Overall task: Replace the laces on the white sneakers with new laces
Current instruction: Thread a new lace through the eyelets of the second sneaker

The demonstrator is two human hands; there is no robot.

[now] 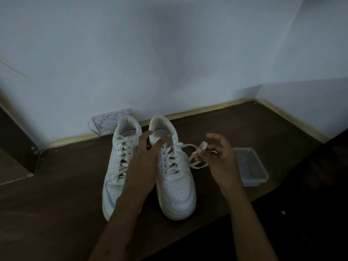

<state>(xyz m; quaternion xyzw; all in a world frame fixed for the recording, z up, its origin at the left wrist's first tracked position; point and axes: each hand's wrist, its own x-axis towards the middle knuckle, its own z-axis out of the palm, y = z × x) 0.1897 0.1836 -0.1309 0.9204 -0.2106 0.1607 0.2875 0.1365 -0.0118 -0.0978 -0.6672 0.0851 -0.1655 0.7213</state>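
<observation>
Head view: right hand (218, 159) pinches right sneaker's (175, 178) lace (195, 162).

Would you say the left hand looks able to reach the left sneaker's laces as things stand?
Probably yes: the left hand, open and holding nothing, hovers right beside the left sneaker's laces, with nothing lying between them.

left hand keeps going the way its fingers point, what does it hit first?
Probably the right sneaker: the left hand has straight fingers aimed at its collar, tips already over the opening. Depth is unclear, so contact can't be confirmed.
</observation>
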